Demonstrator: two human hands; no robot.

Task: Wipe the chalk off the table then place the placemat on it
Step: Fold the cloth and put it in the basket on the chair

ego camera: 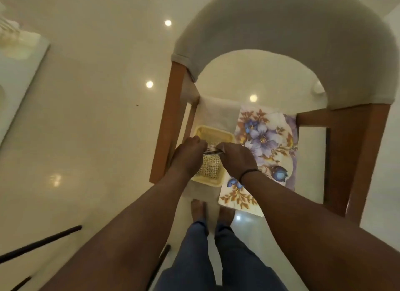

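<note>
1. The placemat (265, 152), printed with blue flowers and brown leaves, lies flat on the seat of a chair (281, 41), its near corner hanging over the front edge. Parked there, it looks set aside within reach until the wiping is done.
2. Just left of it sits a pale yellow tray (213, 133) with a mesh bottom, edge touching the placemat; likely the holder for the wiping things.
3. Above the tray, the left hand (187, 155) and right hand (237, 158) meet, both curled around a small crumpled item (211, 151) pinched between them. It may be a cloth or wipe being unfolded; it is too blurred to say for sure.
4. The right wrist lies over the placemat's left edge.
5. The chalked surface itself is not clearly in view; only a pale slab at far left might be it.
6. Bare feet stand on the glossy floor (97, 117) below.
</note>
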